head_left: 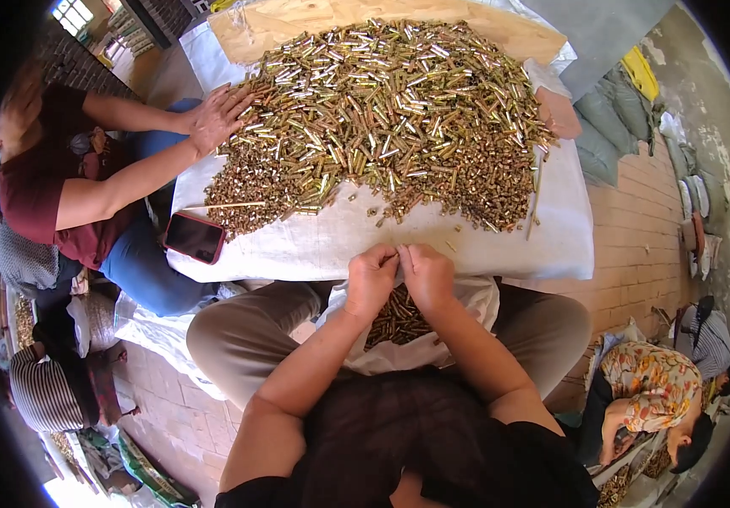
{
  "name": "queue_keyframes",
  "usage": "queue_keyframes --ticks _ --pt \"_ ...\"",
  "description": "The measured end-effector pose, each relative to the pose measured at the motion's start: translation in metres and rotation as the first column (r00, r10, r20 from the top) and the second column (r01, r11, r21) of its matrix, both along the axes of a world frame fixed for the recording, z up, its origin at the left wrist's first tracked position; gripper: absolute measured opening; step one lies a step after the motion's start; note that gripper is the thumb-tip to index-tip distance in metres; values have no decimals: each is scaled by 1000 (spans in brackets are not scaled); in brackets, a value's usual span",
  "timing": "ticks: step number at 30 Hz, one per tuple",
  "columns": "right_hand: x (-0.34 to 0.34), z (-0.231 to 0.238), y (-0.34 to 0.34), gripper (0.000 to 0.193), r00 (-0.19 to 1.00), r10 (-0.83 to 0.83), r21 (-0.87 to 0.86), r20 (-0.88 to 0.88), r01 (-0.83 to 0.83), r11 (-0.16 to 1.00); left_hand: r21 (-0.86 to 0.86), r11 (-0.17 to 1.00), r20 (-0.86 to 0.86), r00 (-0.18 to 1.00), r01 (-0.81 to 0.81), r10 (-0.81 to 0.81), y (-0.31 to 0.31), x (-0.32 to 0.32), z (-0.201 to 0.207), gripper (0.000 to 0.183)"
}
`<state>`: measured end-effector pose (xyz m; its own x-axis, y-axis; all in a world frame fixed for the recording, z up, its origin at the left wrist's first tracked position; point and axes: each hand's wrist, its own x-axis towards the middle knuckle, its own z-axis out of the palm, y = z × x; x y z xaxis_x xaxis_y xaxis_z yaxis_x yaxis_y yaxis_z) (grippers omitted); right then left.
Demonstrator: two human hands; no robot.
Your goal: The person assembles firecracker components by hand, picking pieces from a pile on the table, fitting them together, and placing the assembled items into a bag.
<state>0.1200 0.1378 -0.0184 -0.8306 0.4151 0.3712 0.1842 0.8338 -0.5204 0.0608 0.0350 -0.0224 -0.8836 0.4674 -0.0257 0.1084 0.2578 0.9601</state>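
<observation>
At the near edge of the table, my left hand (pixel 371 279) and my right hand (pixel 428 275) meet, thumbs and fingertips pinched together. What lies between the fingertips is too small and covered to make out. Just beneath them a white sack (pixel 476 303) sits open between my knees, holding many slim brass-coloured metal pieces (pixel 397 322). In front of the hands spreads a large heap of long brass-coloured metal sleeves or bolts (pixel 382 102). Shorter, nut-like pieces (pixel 487 195) gather along its near side, with a few loose ones close to my hands.
A pale sheet (pixel 305 254) covers the table, with a wooden board (pixel 297 27) behind the heap. A phone (pixel 195 238) and a thin stick (pixel 229 205) lie at left. There a co-worker's hands (pixel 217 118) touch the heap. Filled sacks (pixel 606 114) stand at right; other people sit behind.
</observation>
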Motion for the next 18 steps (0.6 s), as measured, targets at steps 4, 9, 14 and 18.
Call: queue_keyframes --ticks 4,9,14,18 --pt "-1 7 13 22 996 43 16 79 -45 999 -73 919 118 918 388 -379 -13 -19 22 14" --pt "-24 11 26 21 993 -18 137 114 2 991 -251 884 -291 840 394 -458 -4 -50 46 16" --pt "-47 1 20 21 989 -18 177 150 -9 984 -486 865 -631 736 -127 -246 33 -112 15 6" --pt "-43 6 24 19 992 6 111 126 -20 994 -576 799 -618 732 -174 -287 41 -122 0 4"
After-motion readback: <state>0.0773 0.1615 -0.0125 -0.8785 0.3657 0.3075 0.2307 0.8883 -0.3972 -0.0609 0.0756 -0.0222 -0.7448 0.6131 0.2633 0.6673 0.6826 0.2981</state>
